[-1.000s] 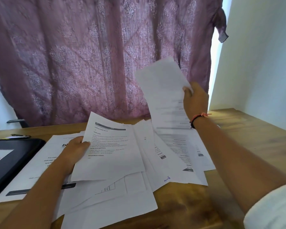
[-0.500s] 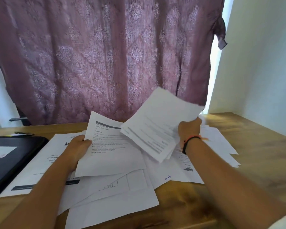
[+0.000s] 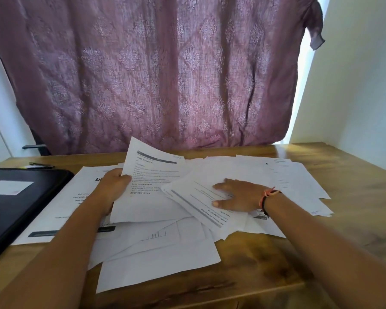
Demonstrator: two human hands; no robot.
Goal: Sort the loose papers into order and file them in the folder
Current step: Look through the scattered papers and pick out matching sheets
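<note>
The left hand grasps a sheet; the right hand, released, presses a page flat. Corners should align before stacking.

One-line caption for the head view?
Left hand grips a printed sheet while right hand presses a second sheet flat atop scattered papers; black folder lies at left.

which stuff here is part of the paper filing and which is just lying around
For the job: gripped sheet, left hand, pressed sheet, right hand, loose papers, black folder.
Just lying about: pen, curtain.
</note>
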